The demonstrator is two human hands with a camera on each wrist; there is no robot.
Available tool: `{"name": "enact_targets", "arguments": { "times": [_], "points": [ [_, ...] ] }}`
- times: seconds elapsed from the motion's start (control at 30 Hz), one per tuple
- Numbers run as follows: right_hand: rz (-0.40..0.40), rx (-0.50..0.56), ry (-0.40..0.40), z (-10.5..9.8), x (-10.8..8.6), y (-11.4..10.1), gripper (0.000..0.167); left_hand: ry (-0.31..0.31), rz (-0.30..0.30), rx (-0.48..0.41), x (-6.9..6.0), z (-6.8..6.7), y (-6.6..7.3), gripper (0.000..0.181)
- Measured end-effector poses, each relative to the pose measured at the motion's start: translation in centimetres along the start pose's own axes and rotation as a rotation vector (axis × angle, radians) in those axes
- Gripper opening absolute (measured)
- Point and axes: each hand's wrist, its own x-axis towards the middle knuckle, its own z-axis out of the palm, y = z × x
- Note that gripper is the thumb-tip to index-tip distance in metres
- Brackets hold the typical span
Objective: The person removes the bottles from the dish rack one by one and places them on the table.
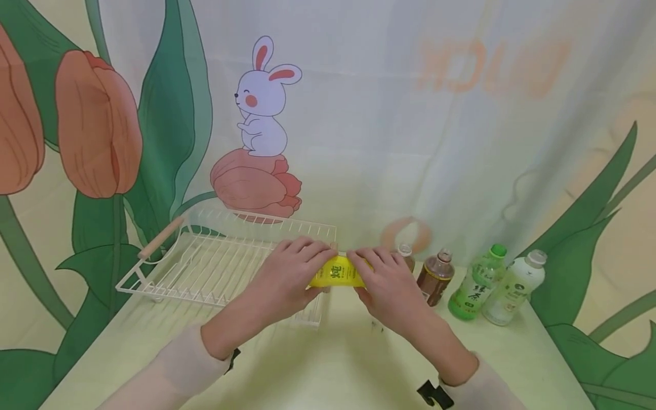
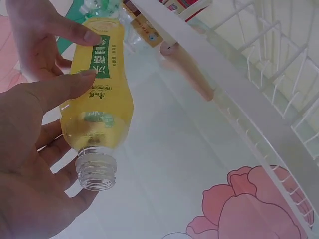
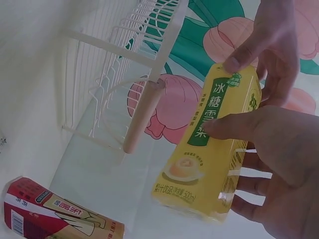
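A plastic drink bottle with a yellow label [image 1: 337, 271] is held sideways between both hands above the table. In the left wrist view its uncapped threaded neck [image 2: 96, 172] points toward the camera. My left hand [image 1: 288, 272] grips the neck half, thumb on the label and fingers beneath. At the base half my right hand [image 1: 388, 287] holds the bottle, its thumb across the green label panel [image 3: 207, 112]. In the right wrist view the bottle's base faces down and the left hand [image 3: 274, 52] shows behind. The contents cannot be made out.
A white wire rack [image 1: 225, 262] with wooden handles [image 1: 161, 238] stands on the left of the table [image 1: 328, 364]. To the right stand a brown-labelled bottle [image 1: 435, 279], another partly hidden by my right hand, a green bottle [image 1: 474, 287] and a pale bottle [image 1: 512, 290]. Behind hangs a printed curtain [image 1: 359, 142].
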Motion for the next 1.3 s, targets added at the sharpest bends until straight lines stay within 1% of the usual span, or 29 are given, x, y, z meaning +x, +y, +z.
{"name": "enact_targets", "arguments": {
  "times": [0.1,0.2,0.27,0.33,0.4,0.43,0.5,0.57,0.63,0.7,0.8,0.87,0.93,1.0,1.1,1.2,1.3],
  "points": [
    [0.018,0.033,-0.003,0.2,0.1,0.2,0.064,0.012,-0.006,0.04,0.0,-0.2,0.0,0.076],
    [0.076,0.135,-0.011,0.4,0.4,0.8,0.064,0.049,-0.057,0.057,0.1,-0.9,-0.4,0.087],
    [0.14,0.247,-0.029,0.6,0.6,1.4,0.064,0.084,-0.122,0.016,0.1,-1.6,-0.9,0.095],
    [0.219,0.375,-0.051,0.9,0.7,2.1,0.063,0.11,-0.194,-0.055,0.0,-2.3,-1.5,0.102],
    [0.305,0.508,-0.068,1.4,0.5,2.8,0.063,0.111,-0.255,-0.145,-0.3,-2.9,-2.0,0.103],
    [0.348,0.576,-0.072,1.7,0.4,3.1,0.063,0.099,-0.28,-0.187,-0.5,-3.1,-2.3,0.102],
    [0.415,0.679,-0.069,2.5,0.1,3.6,0.062,0.055,-0.317,-0.254,-1.0,-3.2,-2.7,0.098],
    [0.468,0.768,-0.059,3.4,-0.1,4.0,0.062,-0.002,-0.342,-0.311,-1.6,-2.9,-3.1,0.094],
    [0.506,0.827,-0.042,4.4,-0.3,4.2,0.061,-0.051,-0.362,-0.344,-2.2,-2.3,-3.5,0.091],
    [0.54,0.863,-0.036,5.6,-0.4,4.2,0.061,-0.096,-0.37,-0.351,-3.0,-1.4,-3.9,0.09],
    [0.595,0.895,-0.044,7.2,-0.6,4.1,0.061,-0.174,-0.347,-0.326,-4.4,0.2,-4.4,0.091],
    [0.623,0.907,-0.055,8.3,-0.7,4.1,0.061,-0.243,-0.312,-0.304,-5.2,1.3,-4.8,0.092],
    [0.643,0.914,-0.057,9.4,-0.8,4.2,0.061,-0.315,-0.292,-0.312,-5.9,2.2,-5.2,0.093],
    [0.654,0.923,-0.056,10.4,-0.8,4.2,0.061,-0.371,-0.284,-0.344,-6.3,3.0,-5.7,0.09],
    [0.662,0.949,-0.064,11.7,-0.9,4.2,0.062,-0.432,-0.317,-0.433,-6.7,3.9,-6.2,0.082],
    [0.677,0.978,-0.094,12.6,-1.2,4.0,0.064,-0.477,-0.339,-0.521,-7.2,4.6,-6.4,0.078],
    [0.687,0.988,-0.121,13.1,-1.5,3.7,0.064,-0.502,-0.35,-0.556,-7.7,5.3,-6.2,0.075]
  ]
}}
